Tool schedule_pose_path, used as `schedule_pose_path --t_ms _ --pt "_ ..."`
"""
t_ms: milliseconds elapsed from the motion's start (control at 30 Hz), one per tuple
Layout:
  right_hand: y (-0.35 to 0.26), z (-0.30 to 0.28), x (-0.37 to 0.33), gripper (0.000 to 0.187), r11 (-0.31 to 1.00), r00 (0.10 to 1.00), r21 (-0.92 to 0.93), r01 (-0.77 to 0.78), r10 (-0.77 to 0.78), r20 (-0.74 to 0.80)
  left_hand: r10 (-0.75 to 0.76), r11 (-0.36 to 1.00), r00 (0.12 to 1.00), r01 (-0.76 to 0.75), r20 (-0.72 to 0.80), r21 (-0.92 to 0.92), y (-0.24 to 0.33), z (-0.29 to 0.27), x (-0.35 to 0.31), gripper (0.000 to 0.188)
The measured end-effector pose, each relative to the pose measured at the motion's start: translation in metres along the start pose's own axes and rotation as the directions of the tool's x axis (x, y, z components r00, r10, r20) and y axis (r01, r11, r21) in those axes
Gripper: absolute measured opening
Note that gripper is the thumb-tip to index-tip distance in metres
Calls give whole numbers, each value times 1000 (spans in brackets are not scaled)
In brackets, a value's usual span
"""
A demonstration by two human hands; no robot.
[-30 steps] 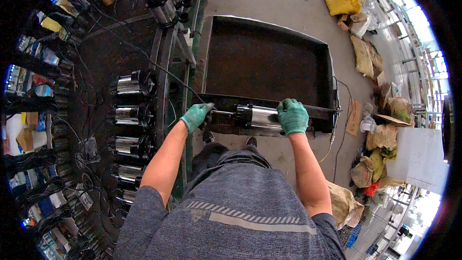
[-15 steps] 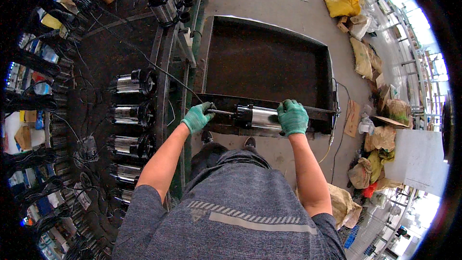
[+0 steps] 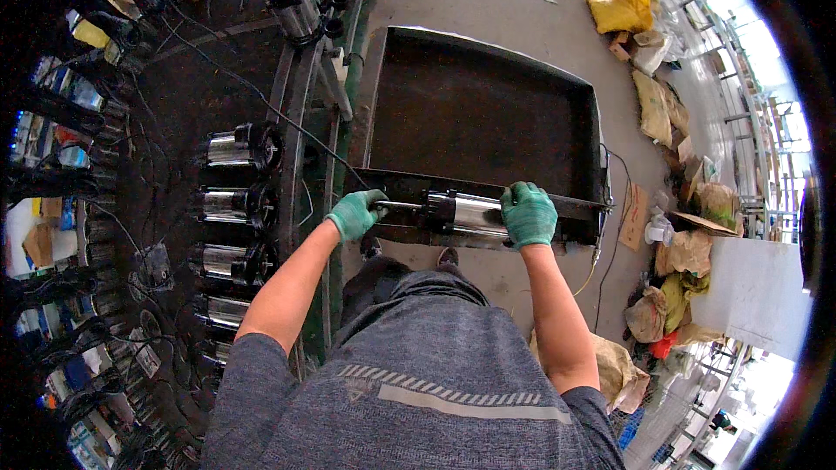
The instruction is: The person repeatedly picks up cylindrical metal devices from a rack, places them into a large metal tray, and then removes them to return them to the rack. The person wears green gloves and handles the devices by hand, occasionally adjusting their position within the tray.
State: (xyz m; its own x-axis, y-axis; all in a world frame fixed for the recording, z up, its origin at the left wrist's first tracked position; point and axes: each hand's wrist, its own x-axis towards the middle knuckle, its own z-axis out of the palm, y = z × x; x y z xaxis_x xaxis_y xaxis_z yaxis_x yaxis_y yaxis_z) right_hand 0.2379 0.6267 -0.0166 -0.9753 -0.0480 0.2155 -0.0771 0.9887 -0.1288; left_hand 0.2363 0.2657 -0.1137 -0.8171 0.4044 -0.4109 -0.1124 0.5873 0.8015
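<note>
A cylindrical motor (image 3: pixel 477 215) with a shiny metal body and a black end lies crosswise in front of me, at the near edge of a dark tray (image 3: pixel 597 148). My right hand (image 3: pixel 529 214), in a green glove, is wrapped over the motor's right end. My left hand (image 3: pixel 356 214), gloved alike, is closed around one end of a slim metal rod (image 3: pixel 401 205). The rod points right to the motor's black end; whether it is a tool or part of the motor I cannot tell. A black cable or hose (image 3: pixel 306 134) runs from the upper left to my left hand.
Several similar motors (image 3: pixel 235 206) lie in a row on the bench at left, behind a metal rail (image 3: pixel 293 113). Upright motors (image 3: pixel 298 13) stand farther up. Sacks (image 3: pixel 620 9) and a white board (image 3: pixel 756 287) line the right side. A flat cardboard piece (image 3: pixel 635 218) lies on the floor.
Both hands keep their grips, and the motor stays about where it was. My left hand has shifted only slightly, and the view has tilted a little.
</note>
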Motion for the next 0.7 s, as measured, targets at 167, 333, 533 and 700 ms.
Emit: schedule_pose_path --t_ms 167,333,533,700 --pt "5 1 -3 22 1000 1000 7 -8 8 5 25 925 1000 -24 -2 -380 11 3 -8 45" --pt "0 0 0 22 999 1000 33 -12 11 23 180 976 973 -195 -143 -99 0 4 -13 59" --pt "3 4 -3 22 1000 1000 10 11 -11 -10 64 891 985 -127 -157 -435 -9 22 -3 38" --pt "0 0 -2 22 999 1000 42 -25 24 10 -254 470 951 282 178 -836 13 10 -8 43"
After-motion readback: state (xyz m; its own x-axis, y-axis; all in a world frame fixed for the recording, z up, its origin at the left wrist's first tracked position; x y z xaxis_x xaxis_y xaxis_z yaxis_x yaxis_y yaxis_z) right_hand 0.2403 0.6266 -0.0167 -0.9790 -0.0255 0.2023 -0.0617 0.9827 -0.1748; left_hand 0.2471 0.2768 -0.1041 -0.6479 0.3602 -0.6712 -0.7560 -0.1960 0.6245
